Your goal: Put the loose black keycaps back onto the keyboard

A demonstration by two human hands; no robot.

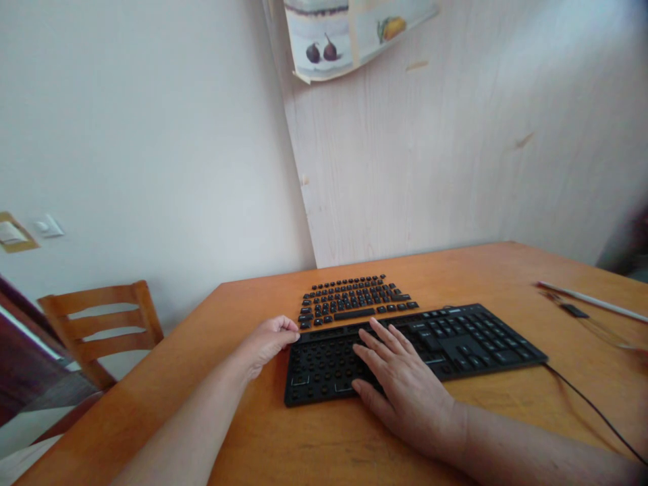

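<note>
A black computer keyboard (pixel 324 378) lies on the wooden table, its left part stripped of keycaps and its right part still carrying them. My left hand (pixel 273 341) is at the keyboard's far left corner, thumb and fingertips pinched together; whatever they hold is too small or hidden to make out. Stretched over the middle of the keyboard, my right hand (pixel 397 378) rests with its fingers apart and hides part of the bare key area. Behind the keyboard, loose black keycaps (pixel 354 297) are laid out in rows, with a long space bar (pixel 354 314) among them.
The wooden table (pixel 273 439) holds everything, with a cable (pixel 592 391) running off the keyboard's right end. Farther right lie a pale rod (pixel 597 299) and a small dark object (pixel 574 310) with thin wires. A wooden chair (pixel 106 317) stands at the left.
</note>
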